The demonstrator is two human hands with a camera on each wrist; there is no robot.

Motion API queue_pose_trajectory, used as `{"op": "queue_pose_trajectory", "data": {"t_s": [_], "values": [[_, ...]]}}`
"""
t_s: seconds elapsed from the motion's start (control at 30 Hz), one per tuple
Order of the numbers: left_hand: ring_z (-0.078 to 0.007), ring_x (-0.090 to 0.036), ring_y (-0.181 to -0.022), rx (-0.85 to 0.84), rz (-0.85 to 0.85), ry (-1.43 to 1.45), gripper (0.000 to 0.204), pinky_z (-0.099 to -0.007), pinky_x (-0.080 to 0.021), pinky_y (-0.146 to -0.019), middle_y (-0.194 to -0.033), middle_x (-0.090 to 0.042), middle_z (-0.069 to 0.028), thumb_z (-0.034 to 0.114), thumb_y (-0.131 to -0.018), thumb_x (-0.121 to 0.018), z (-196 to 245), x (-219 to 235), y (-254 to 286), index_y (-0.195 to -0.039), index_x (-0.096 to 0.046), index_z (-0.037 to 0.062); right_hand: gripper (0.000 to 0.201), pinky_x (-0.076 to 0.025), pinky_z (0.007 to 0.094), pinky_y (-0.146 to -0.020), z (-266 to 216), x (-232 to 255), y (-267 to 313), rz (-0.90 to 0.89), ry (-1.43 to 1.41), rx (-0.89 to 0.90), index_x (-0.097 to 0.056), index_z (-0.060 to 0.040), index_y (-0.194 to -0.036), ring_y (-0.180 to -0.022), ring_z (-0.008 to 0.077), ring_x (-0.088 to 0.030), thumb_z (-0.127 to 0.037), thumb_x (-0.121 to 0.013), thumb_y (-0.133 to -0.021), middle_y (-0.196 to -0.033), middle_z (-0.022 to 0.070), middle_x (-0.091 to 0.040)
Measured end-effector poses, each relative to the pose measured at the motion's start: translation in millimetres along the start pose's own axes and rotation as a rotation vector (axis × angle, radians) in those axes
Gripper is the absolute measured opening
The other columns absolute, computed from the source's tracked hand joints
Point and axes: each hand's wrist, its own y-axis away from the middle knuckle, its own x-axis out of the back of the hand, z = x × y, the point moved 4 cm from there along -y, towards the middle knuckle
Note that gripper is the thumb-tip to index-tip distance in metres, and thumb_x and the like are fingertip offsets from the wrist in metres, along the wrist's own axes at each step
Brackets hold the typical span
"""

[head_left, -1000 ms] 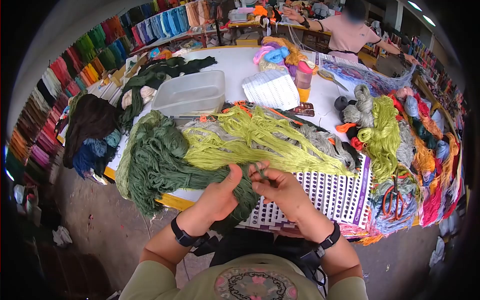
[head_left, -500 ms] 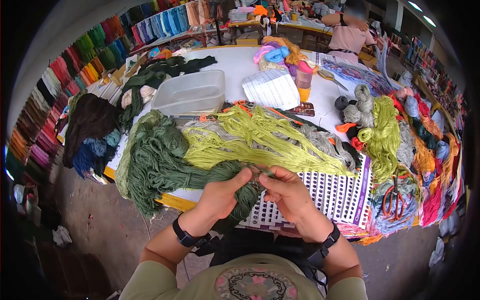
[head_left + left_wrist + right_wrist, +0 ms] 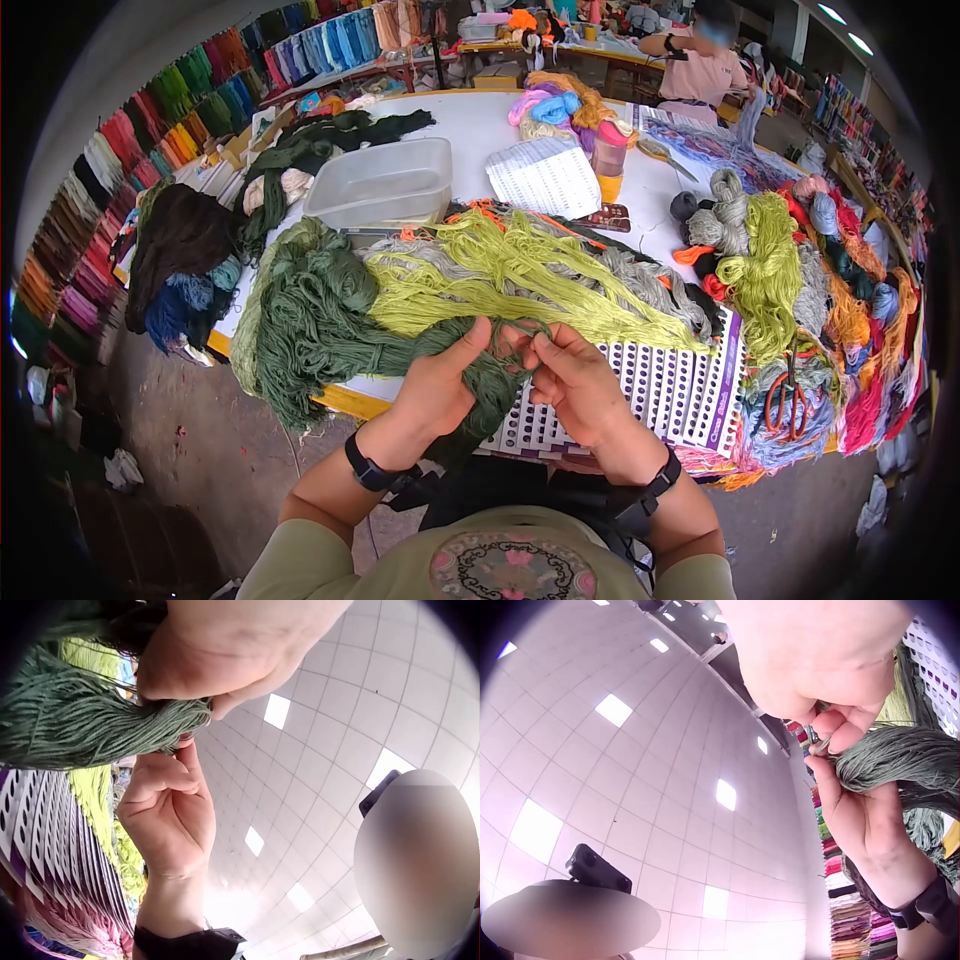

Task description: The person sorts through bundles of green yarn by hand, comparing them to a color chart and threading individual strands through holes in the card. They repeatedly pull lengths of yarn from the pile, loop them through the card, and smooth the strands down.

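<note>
A long dark green thread hank (image 3: 320, 345) trails from the pile at the table's left into my left hand (image 3: 440, 390). My fingers and thumb grip its end, and in the left wrist view the gathered strands (image 3: 82, 724) bunch tightly under that hand. Close beside it, my right hand (image 3: 583, 388) pinches a few green strands between thumb and fingertips. A thin loop of thread (image 3: 530, 328) spans the short gap between the hands. From the right wrist, the rounded end of the hank (image 3: 885, 761) shows in the left palm, right at the right fingertips.
Lime-green thread (image 3: 520, 285) lies across the table just beyond my hands. Punched shade cards (image 3: 660, 395) sit under the right forearm. A clear plastic bin (image 3: 385, 180) stands behind, red-handled scissors (image 3: 785, 405) lie on yarn at right. Another person (image 3: 705, 75) works across the table.
My left thumb has come down from upright onto the hank, whose end has risen between my hands. The right fingers have drawn out a strand. Across the table, the other person's arms have come in.
</note>
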Motion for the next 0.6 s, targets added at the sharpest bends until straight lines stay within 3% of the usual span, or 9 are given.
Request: {"op": "queue_pose_trajectory", "data": {"t_s": [0.17, 0.3, 0.47, 0.53, 0.6], "values": [[-0.0203, -0.056, -0.108, 0.035, 0.009, -0.007, 0.044, -0.0377, -0.045, -0.095, -0.119, -0.058, -0.0132, 0.039, -0.098, -0.042, -2.3, -1.0, 0.6, -0.111, -0.056, -0.0003, 0.021, -0.045, 0.0191, -0.055, -1.0, -6.1, 2.3, 0.05, 0.238, -0.006, -0.062, -0.0083, -0.106, -0.067, 0.0029, -0.052, -0.021, -0.063, -0.09, -0.09, -0.0046, -0.06], [-0.0194, -0.058, -0.104, 0.013, -0.047, 0.008, 0.04, -0.0359, -0.046, -0.091, -0.114, -0.06, -0.0113, 0.036, -0.097, -0.046, -2.1, -8.0, 0.7, -0.112, -0.056, 0.0004, 0.021, -0.047, 0.0199, -0.055, -1.2, -4.6, 2.2, 0.052, 0.287, 0.007, -0.064, -0.0092, -0.105, -0.08, 0.0045, -0.059, -0.015, -0.067, -0.086, -0.09, -0.0057, -0.061], [-0.0172, -0.059, -0.095, -0.065, 0.008, -0.005, 0.012, -0.031, -0.047, -0.082, -0.101, -0.063, -0.0074, 0.01, -0.091, -0.059, -3.5, -5.4, 1.8, -0.101, -0.057, 0.0041, 0.017, -0.045, 0.0187, -0.054, -0.4, -0.4, 4.7, -0.002, 0.097, -0.001, -0.064, -0.0094, -0.104, -0.078, 0.0028, -0.057, -0.014, -0.064, -0.087, -0.09, -0.0058, -0.061], [-0.0175, -0.06, -0.096, -0.088, 0.006, -0.011, 0.01, -0.0308, -0.047, -0.085, -0.102, -0.063, -0.007, 0.005, -0.089, -0.06, -4.9, -3.6, 2.5, -0.099, -0.056, 0.0049, 0.017, -0.045, 0.0189, -0.055, 3.3, 5.7, 4.0, -0.033, 0.047, -0.011, -0.064, -0.0095, -0.105, -0.078, 0.0032, -0.057, -0.014, -0.064, -0.088, -0.089, -0.0053, -0.061], [-0.019, -0.06, -0.1, -0.108, 0.046, -0.075, 0.01, -0.0314, -0.048, -0.089, -0.103, -0.062, -0.0066, 0.002, -0.09, -0.059, -7.7, 2.0, 3.7, -0.099, -0.056, 0.0052, 0.029, -0.046, 0.0195, -0.056, 5.8, 7.7, 3.5, -0.129, -0.068, -0.01, -0.059, -0.0102, -0.117, -0.074, 0.0025, -0.057, -0.015, -0.064, -0.088, -0.087, -0.005, -0.062]]}}
